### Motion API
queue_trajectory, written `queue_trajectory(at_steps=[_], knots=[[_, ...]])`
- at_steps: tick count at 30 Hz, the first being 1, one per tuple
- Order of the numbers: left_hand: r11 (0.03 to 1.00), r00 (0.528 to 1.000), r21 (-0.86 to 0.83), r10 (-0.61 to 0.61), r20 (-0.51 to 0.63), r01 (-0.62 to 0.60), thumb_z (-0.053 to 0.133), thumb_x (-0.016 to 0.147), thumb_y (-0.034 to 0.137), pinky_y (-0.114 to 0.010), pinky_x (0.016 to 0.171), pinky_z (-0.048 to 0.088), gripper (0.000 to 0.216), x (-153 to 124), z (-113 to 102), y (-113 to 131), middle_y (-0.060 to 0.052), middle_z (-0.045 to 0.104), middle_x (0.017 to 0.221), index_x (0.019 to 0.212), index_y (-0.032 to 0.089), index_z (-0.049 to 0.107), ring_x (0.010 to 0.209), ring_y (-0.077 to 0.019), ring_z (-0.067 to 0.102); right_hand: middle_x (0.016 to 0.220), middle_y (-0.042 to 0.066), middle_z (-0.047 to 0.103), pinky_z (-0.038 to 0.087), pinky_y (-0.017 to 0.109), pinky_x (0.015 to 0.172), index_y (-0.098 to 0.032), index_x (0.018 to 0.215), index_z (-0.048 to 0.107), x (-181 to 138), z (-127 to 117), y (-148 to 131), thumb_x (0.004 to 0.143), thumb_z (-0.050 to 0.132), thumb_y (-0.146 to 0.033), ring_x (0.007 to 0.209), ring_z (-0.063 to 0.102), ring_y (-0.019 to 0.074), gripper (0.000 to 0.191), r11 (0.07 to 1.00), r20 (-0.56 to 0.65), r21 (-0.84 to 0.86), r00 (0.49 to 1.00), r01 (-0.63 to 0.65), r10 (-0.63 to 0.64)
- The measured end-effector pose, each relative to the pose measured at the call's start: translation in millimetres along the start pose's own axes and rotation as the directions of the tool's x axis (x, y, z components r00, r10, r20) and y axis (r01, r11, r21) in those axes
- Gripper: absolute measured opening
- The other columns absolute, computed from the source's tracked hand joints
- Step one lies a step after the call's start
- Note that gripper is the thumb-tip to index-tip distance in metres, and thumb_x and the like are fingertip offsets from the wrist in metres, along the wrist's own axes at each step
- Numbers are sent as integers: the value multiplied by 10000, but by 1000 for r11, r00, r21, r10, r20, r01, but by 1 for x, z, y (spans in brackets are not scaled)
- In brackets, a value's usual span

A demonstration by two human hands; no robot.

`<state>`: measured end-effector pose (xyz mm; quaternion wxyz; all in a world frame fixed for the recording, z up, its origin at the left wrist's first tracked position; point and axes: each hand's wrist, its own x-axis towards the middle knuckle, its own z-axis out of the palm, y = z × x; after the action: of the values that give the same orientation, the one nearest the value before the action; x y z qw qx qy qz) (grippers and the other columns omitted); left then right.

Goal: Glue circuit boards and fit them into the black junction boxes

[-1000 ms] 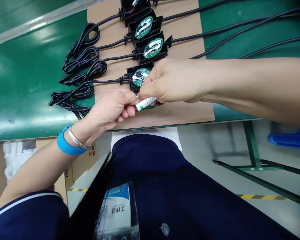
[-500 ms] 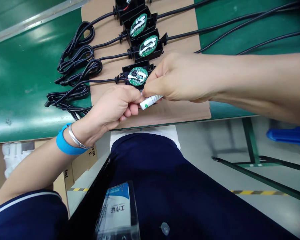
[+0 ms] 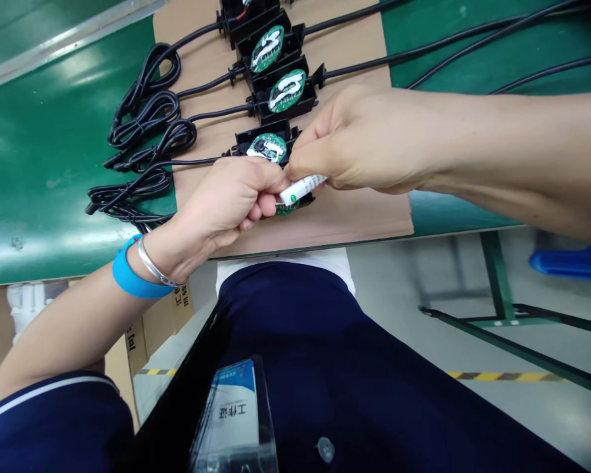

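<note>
My right hand (image 3: 342, 148) is closed around a slim white piece (image 3: 303, 190) with small print and a green dot; one end sticks out below the fingers. Against it, my left hand (image 3: 236, 194) is closed in a pinch, its fingertips touching the right hand's; what it pinches is hidden. Just beneath the white piece shows part of a green circuit board (image 3: 288, 209). Behind the hands, a black open case (image 3: 288, 128) holds another green board (image 3: 268, 148) with white paste, partly covered by my left hand.
More black cases with pasted boards (image 3: 286, 90) line up farther back on a brown cardboard sheet (image 3: 359, 220). Coiled black cables (image 3: 142, 118) lie to the left on the green tabletop (image 3: 39, 177). Other cables (image 3: 354, 67) run right. The table's front edge is close to my body.
Both hands and the white piece have shifted slightly. A green board edge now shows below the white piece, and my left hand covers more of the board behind it.
</note>
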<state>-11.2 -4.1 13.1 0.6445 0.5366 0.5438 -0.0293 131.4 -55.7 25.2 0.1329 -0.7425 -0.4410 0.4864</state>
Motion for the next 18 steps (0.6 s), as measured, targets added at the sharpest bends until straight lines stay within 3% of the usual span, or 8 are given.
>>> queue_trajectory(at_steps=[4,8,13,18], knots=[[1000,999,8,16,-34,-16,590,717,154,-149,384,233,85,0,-1,-1,57,439,436,782,136,643,369,-31,341,403,-56,219,77,216,319,-193,469,330,0,2,-3,762,611,-233,343,151,35,408,999,-5,35,1000,23,-23],[1000,999,-10,29,-29,-29,572,732,135,-131,370,198,67,-1,-1,-3,45,453,461,730,117,636,370,-18,333,375,-61,225,77,222,293,-200,428,339,3,4,-6,737,629,-201,305,172,32,423,999,10,29,1000,18,-18],[996,992,-61,52,-113,-60,579,734,121,-117,391,218,77,-1,0,-10,41,450,480,673,110,624,367,-14,333,338,-62,191,49,248,258,-222,382,381,6,7,-12,774,614,-163,253,156,33,461,999,-38,27,999,-23,24],[996,992,-81,25,-121,-35,591,726,111,-126,361,181,105,-1,-2,-12,47,430,461,622,122,580,343,-12,298,391,-59,335,152,184,255,-168,493,508,8,8,-14,813,640,-132,305,316,39,348,1000,-8,-14,1000,28,-28]])
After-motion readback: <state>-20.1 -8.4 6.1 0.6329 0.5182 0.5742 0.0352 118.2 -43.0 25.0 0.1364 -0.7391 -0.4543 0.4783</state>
